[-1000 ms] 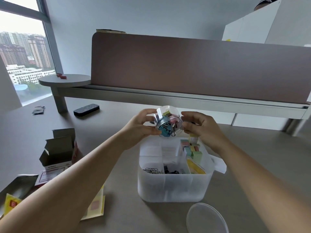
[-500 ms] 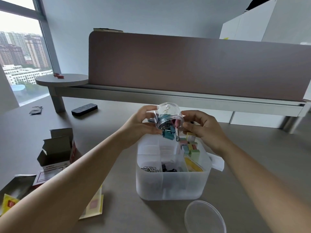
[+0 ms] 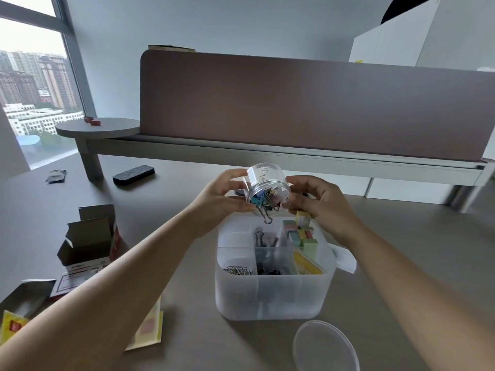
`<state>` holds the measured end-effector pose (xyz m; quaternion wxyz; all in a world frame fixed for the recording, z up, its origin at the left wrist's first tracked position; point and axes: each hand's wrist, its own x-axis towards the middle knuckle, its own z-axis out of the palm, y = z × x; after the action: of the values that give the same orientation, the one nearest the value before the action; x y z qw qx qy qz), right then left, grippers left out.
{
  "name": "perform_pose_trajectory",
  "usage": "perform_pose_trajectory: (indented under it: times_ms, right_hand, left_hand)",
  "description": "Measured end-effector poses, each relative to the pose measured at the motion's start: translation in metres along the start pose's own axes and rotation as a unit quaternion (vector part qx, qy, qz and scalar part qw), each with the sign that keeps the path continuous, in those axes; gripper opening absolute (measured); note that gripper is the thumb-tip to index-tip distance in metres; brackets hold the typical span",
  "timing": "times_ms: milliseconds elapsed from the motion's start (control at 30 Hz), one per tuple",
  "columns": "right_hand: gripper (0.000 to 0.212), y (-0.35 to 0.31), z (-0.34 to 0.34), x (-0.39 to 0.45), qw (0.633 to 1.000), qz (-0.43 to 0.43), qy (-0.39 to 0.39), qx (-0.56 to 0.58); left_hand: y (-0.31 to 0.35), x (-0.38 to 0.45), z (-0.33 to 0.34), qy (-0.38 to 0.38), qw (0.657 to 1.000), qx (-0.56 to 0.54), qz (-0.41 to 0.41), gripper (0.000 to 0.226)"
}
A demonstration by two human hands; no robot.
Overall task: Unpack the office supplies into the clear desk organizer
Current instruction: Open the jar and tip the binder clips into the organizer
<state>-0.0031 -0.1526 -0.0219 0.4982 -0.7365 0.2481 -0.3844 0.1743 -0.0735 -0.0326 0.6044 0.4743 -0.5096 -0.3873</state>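
Note:
A clear round jar [image 3: 268, 183] of coloured binder clips is held upside down over the back of the clear desk organizer [image 3: 270, 298]. My left hand [image 3: 222, 199] grips its left side and my right hand [image 3: 318, 202] its right side. A silver-handled binder clip [image 3: 265, 214] hangs out of the jar's mouth. In the organizer lie paper clips [image 3: 237, 270] at front left, black binder clips [image 3: 267, 269] in the middle, pastel sticky-note blocks [image 3: 301, 234] at back right and a yellow pack [image 3: 306, 263].
The jar's clear lid [image 3: 325, 346] lies on the desk in front of the organizer. An opened cardboard box [image 3: 88, 236] and torn packaging [image 3: 16, 303] sit at the left. A black eraser [image 3: 133, 174] lies farther back. A brown partition [image 3: 308, 103] bounds the desk.
The jar has tipped from sideways to mouth-down over the organizer. Clips have slid to the opening and some have dropped into the middle back compartment.

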Motion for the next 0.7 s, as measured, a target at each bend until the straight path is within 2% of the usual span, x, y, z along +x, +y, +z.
perform_pose_trajectory:
  times_ms: [433, 700]
  right_hand:
    - [0.026, -0.0011, -0.0039, -0.0059, 1.0, -0.02, -0.016, 0.005]
    - [0.026, -0.0024, -0.0044, -0.0059, 0.999, -0.024, -0.036, 0.006]
  left_hand:
    - [0.0, 0.0, 0.0004, -0.014, 0.999, 0.037, 0.02, 0.063]
    - [0.0029, -0.001, -0.0007, -0.02, 0.999, 0.027, 0.035, 0.047]
